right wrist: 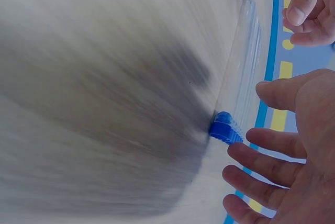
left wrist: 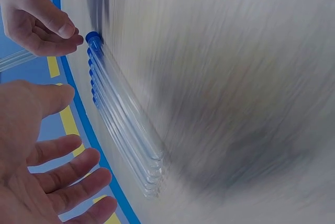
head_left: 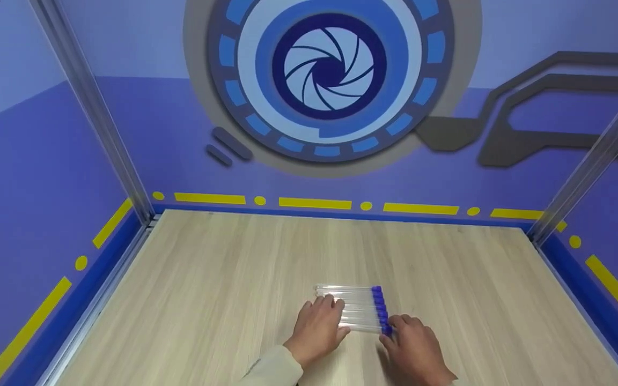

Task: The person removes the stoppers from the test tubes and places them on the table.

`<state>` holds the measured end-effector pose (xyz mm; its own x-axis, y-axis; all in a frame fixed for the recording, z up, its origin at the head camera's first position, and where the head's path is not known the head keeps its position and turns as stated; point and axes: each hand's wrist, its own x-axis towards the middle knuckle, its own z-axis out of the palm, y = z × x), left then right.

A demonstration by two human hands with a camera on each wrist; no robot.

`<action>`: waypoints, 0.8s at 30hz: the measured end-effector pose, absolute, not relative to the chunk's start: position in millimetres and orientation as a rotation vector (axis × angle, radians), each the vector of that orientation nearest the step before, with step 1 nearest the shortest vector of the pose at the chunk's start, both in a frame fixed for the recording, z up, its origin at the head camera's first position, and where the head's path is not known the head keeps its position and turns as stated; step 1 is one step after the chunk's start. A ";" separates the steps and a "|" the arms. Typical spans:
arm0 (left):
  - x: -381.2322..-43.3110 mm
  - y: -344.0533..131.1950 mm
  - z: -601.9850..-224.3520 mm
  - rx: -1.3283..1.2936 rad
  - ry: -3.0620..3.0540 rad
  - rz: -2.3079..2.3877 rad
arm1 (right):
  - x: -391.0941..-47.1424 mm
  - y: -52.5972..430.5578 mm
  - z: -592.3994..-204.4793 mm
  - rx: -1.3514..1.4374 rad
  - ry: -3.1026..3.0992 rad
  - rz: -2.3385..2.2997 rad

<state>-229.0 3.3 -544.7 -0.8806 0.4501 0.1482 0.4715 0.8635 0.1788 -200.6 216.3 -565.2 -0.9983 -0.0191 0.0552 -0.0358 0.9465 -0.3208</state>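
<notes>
Several clear test tubes (head_left: 358, 308) with blue caps (head_left: 380, 308) lie side by side in a row on the wooden table, caps toward the right. In the head view my left hand (head_left: 317, 326) overlaps their uncapped ends. The left wrist view shows its fingers spread and loosely bent beside the tubes (left wrist: 125, 116), gripping nothing. At the capped ends, my right hand (head_left: 417, 346) has its thumb and fingertips close by the nearest cap. From the right wrist its fingers (right wrist: 267, 164) look apart and relaxed next to the blue caps (right wrist: 224, 128).
The light wood tabletop (head_left: 223, 279) reaches back to a blue-purple printed wall (head_left: 142, 123) with yellow dashes along its base. Metal posts (head_left: 94, 112) stand at the back corners, and side panels border the table left and right.
</notes>
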 end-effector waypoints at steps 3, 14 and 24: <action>-229.0 3.5 -546.5 -0.730 -2.928 -0.312 | -201.1 216.2 -566.6 0.054 -3.044 0.491; -230.3 3.8 -554.3 -0.722 -2.891 -0.232 | -202.4 214.9 -572.6 0.052 -3.029 0.454; -229.1 1.9 -557.0 -0.725 -2.873 -0.230 | -203.3 213.7 -574.2 0.006 -3.046 0.462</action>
